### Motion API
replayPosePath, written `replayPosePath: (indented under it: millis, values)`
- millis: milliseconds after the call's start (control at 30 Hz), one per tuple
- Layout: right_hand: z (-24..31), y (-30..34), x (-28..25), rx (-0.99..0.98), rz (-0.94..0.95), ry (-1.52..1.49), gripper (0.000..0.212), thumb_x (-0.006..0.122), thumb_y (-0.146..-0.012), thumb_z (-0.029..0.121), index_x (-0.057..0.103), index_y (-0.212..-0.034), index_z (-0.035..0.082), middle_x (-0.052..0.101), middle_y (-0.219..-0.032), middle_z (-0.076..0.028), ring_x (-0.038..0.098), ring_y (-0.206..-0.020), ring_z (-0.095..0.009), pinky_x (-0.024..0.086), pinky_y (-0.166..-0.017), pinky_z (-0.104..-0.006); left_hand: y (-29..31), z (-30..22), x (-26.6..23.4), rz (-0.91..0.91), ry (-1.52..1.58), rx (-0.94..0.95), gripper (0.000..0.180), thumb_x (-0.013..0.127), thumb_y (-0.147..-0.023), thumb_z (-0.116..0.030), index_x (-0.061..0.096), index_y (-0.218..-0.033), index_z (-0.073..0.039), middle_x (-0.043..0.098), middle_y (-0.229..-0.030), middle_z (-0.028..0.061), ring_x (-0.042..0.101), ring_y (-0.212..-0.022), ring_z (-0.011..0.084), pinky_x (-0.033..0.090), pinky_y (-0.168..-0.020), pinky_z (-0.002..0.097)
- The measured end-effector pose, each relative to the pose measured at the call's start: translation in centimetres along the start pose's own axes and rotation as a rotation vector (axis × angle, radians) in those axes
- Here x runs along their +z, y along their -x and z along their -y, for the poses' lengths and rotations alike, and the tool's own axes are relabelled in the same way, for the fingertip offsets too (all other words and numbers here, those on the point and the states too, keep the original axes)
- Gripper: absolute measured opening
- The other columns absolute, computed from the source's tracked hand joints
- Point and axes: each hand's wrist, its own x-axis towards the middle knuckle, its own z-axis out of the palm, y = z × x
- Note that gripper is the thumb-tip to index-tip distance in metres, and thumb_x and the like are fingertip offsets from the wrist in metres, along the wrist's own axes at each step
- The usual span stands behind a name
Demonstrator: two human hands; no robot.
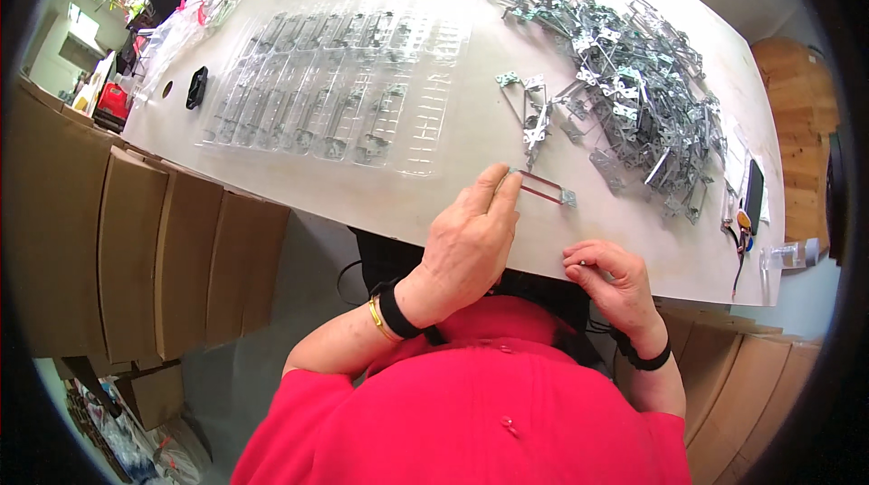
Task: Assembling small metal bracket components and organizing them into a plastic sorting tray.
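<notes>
My left hand [471,240] pinches one end of a small metal wire-frame bracket [546,187] that lies on the white table [453,123] near its front edge. My right hand [608,278] rests at the table's edge with fingers curled around something tiny that I cannot make out. A big heap of the same metal brackets [625,77] lies to the right of the hands, with a few loose ones [532,118] just beyond the held piece. A clear plastic tray [335,77] with rows of slots, many holding brackets, lies at the left.
Brown cardboard boxes [136,249] stand along the table's left side, with more [751,385] at the lower right. A black object [196,87] lies left of the tray. A dark flat device with cables [751,200] sits at the table's right edge. Plastic bags [195,19] lie at the far left.
</notes>
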Motion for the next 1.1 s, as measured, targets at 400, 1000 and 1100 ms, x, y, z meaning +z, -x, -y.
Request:
replayPosePath:
  millis: [400, 1000, 1100]
  values:
    - [-1.4, 0.4, -0.1, -0.054, -0.016, -0.056, 0.012, 0.078, -0.095, -0.001, 0.076, -0.106, 0.002, 0.076, -0.107, -0.013, 0.072, -0.092, -0.023, 0.056, -0.080, -0.0321, 0.1, -0.1, 1.1, 0.263, -0.142, 0.032, 0.024, 0.065, -0.092, 0.000, 0.064, -0.116, -0.001, 0.066, -0.127, 0.0216, 0.069, -0.107, 0.0400, 0.058, -0.091, 0.0471]
    - [-1.8, 0.1, 0.1, -0.170, -0.243, 0.198, 0.025, 0.073, -0.096, -0.004, 0.078, -0.118, 0.005, 0.074, -0.102, -0.013, 0.073, -0.089, -0.025, 0.058, -0.080, -0.0330, 1.5, -0.1, 1.2, 0.150, -0.121, 0.065, 0.018, 0.076, -0.095, -0.009, 0.070, -0.112, -0.003, 0.069, -0.128, 0.0246, 0.068, -0.103, 0.0421, 0.057, -0.089, 0.0476]
    - [-1.8, 0.1, 0.6, -0.134, -0.280, 0.142, 0.023, 0.073, -0.096, -0.005, 0.077, -0.117, 0.004, 0.075, -0.099, -0.010, 0.073, -0.089, -0.021, 0.058, -0.080, -0.0323, 1.6, 0.0, 1.4, 0.126, -0.080, 0.067, 0.027, 0.078, -0.092, -0.006, 0.068, -0.117, -0.001, 0.070, -0.127, 0.0229, 0.067, -0.103, 0.0417, 0.056, -0.091, 0.0473]
